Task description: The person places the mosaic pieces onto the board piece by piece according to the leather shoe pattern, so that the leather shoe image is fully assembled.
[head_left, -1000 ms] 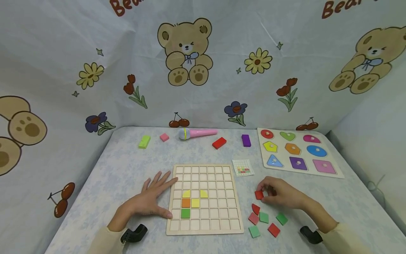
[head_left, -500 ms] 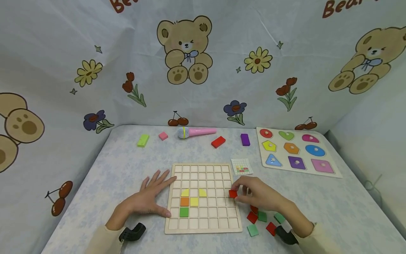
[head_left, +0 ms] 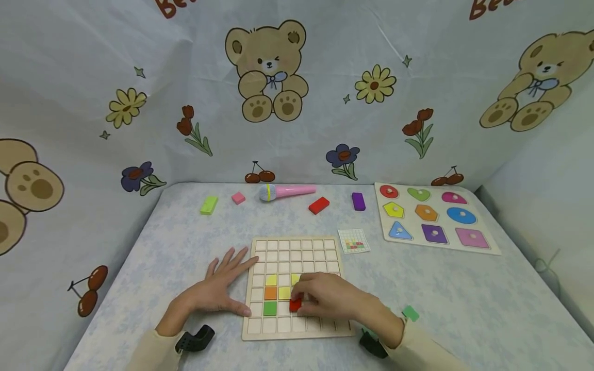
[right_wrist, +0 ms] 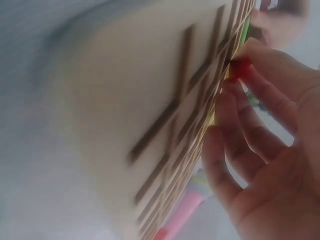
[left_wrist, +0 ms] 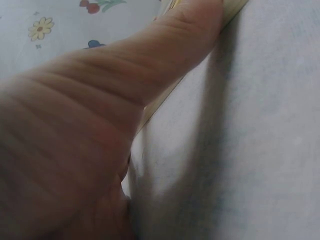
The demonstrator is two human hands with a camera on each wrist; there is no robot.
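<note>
A wooden grid board lies flat in the middle of the table. Orange and green square tiles sit in its cells, along with several yellow ones. Fingers spread, my left hand touches the board's left edge with its thumb and a fingertip; the left wrist view mostly shows the thumb. My right hand pinches a red square tile between thumb and fingers, over a cell right of the green tile's row. The same red tile shows blurred in the right wrist view.
A small printed pattern card lies past the board's upper right corner. Shape puzzle board at right back. Along the back lie a pink toy microphone and several coloured blocks. A green tile shows beside my right forearm, which hides others.
My right hand has carried the red tile leftward from the loose tiles at right onto the board. My left hand has stayed at the board's left edge.
</note>
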